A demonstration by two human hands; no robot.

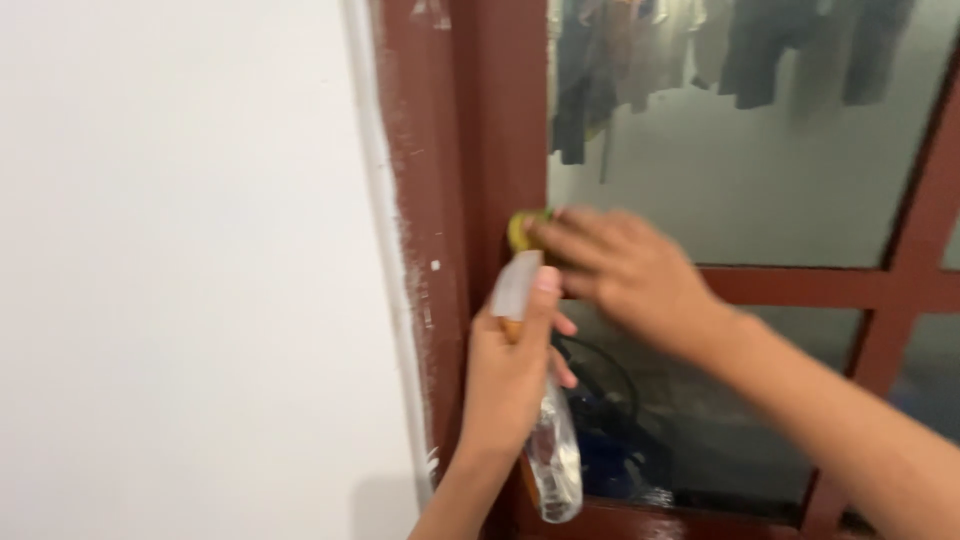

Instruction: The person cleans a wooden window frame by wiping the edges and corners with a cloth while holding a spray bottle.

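Left hand [510,375] grips a clear spray bottle [553,455], long axis near vertical, nozzle up, just left of the window pane [760,200]. Right hand [625,268] presses a yellow-green sponge [525,230] against the pane's left edge, by the red-brown frame [490,130].

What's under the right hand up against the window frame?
A yellow-green sponge shows past the fingertips of the right hand, pressed at the dark red frame beside the glass. The hand covers most of it; blur hides the rest.
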